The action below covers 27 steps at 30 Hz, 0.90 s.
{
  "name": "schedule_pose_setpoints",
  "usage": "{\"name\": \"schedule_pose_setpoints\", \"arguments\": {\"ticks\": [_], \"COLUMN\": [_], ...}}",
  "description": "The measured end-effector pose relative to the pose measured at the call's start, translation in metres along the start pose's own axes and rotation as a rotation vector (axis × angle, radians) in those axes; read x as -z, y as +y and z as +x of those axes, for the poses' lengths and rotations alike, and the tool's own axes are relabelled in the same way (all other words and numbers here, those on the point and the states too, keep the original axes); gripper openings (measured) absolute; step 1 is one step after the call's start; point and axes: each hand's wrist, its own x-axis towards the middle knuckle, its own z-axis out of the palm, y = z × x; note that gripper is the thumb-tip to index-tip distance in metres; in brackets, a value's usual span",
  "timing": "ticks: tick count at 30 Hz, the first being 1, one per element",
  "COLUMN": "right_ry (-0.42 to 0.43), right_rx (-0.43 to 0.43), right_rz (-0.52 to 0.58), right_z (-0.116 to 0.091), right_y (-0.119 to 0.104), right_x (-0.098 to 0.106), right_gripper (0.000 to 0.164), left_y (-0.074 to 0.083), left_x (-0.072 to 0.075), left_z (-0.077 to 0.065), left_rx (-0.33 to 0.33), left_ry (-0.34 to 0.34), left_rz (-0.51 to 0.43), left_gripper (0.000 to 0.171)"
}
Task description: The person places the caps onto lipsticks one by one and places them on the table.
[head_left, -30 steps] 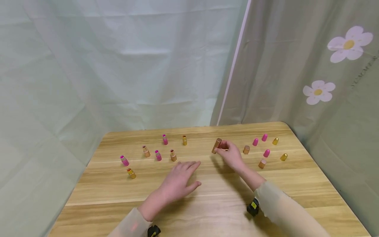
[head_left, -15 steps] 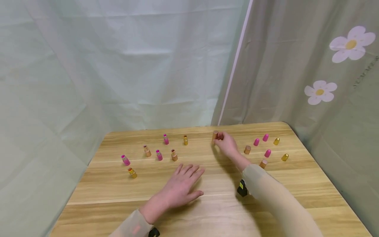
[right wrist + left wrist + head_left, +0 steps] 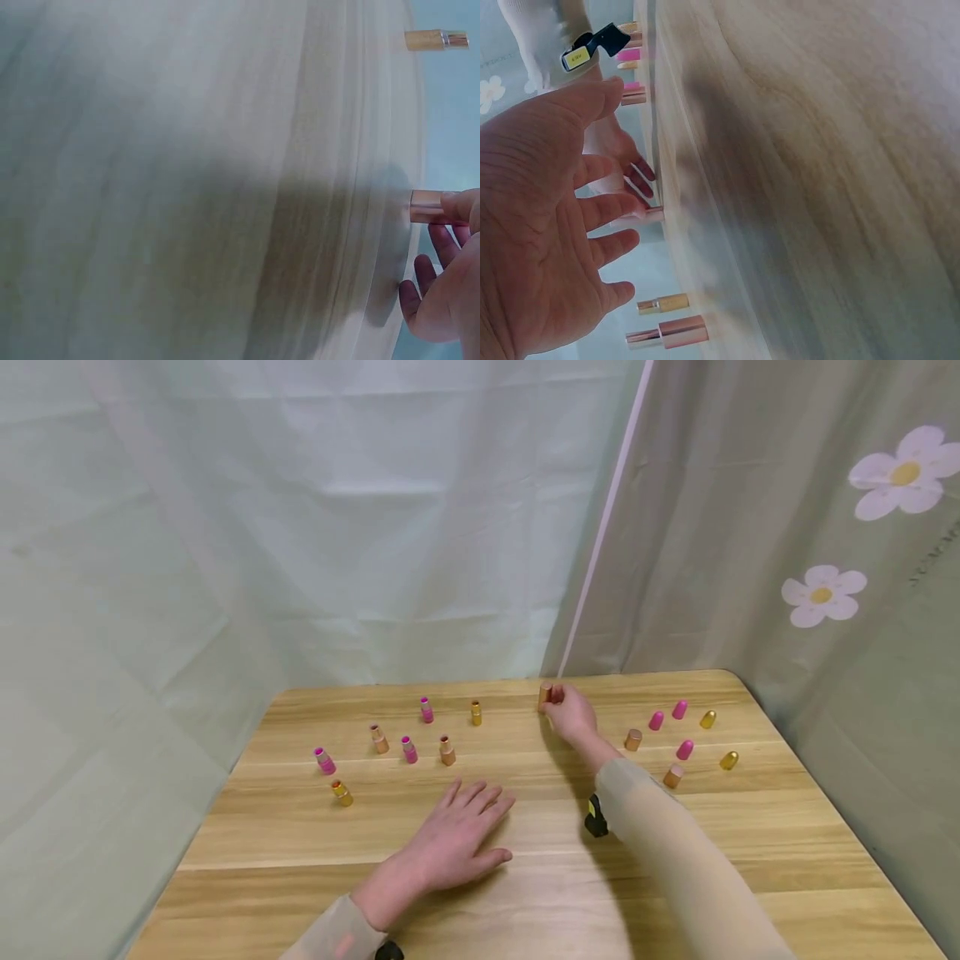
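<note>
Near the far edge of the wooden table my right hand [image 3: 573,717] pinches a closed rose-gold lipstick tube [image 3: 545,696] between thumb and fingers. The lipstick stands upright, and in the right wrist view its base [image 3: 420,207] meets the tabletop. My left hand [image 3: 450,843] is spread palm down, low over the front middle of the table, holding nothing. A rose-gold lipstick base [image 3: 447,751] stands uncapped just beyond its fingertips. Beside that are a pink base [image 3: 408,749] and a gold base [image 3: 476,713].
More uncapped bases stand at the left, among them a pink one [image 3: 325,762] and a gold one [image 3: 342,792]. Several caps stand at the right: pink [image 3: 685,749], gold [image 3: 729,760] and rose-gold [image 3: 633,740]. A curtain [image 3: 420,527] hangs behind the wooden table [image 3: 300,893].
My right hand has carried the rose-gold lipstick away toward the far edge, turning it from tilted to upright. My left hand has shifted slightly nearer and its fingers now lie flatter.
</note>
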Motion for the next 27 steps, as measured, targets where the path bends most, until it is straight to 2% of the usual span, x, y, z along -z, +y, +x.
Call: {"name": "schedule_pose_setpoints", "arguments": {"ticks": [6, 18, 27], "right_ry": [0.007, 0.003, -0.037], "right_rx": [0.019, 0.027, 0.051], "right_rz": [-0.018, -0.005, 0.030], "right_z": [0.005, 0.012, 0.001], "right_y": [-0.003, 0.001, -0.003], "right_x": [0.002, 0.003, 0.006], "right_gripper": [0.024, 0.035, 0.053], "left_y": [0.001, 0.002, 0.000], "left_x": [0.001, 0.000, 0.002], "left_z": [-0.002, -0.003, -0.004], "left_rx": [0.002, 0.014, 0.031], "left_ry": [-0.014, -0.017, 0.008], "left_rz": [0.003, 0.011, -0.019], "left_gripper": [0.073, 0.072, 0.073]}}
